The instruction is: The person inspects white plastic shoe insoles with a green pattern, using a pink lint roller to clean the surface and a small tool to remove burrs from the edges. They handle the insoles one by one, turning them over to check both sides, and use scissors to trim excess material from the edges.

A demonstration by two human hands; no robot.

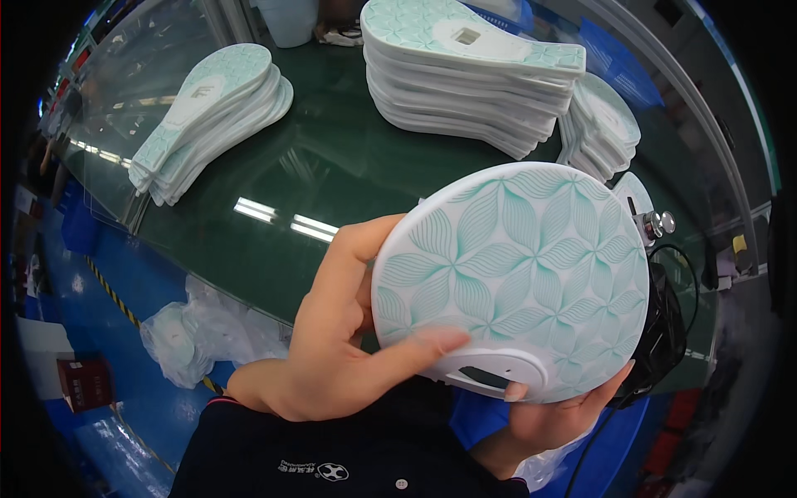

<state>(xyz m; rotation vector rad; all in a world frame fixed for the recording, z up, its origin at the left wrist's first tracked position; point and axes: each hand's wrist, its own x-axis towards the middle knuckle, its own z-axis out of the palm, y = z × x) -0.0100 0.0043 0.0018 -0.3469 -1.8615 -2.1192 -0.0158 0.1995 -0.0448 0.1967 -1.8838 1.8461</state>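
Observation:
Both hands hold a rounded white plastic cover (515, 257) with a teal leaf pattern on its face. My left hand (332, 332) grips its left edge, the thumb lying over the front and the fingers partly hidden behind. At the lower right edge, my right hand (556, 415) is closed on the cover, its thumb tip next to a dark slot in a plain white oval. The back of the cover is out of sight. Beyond it, a tall stack of similar paddle-shaped covers (457, 91) stands on the dark green table (332, 174).
A lower stack of covers (220, 108) lies at the table's far left, and another stack (602, 124) at the right. A metal-knobbed device (656, 224) stands behind the held cover, with a black bag-like thing (664, 332) nearby. Clear plastic bags (199, 328) lie at the lower left.

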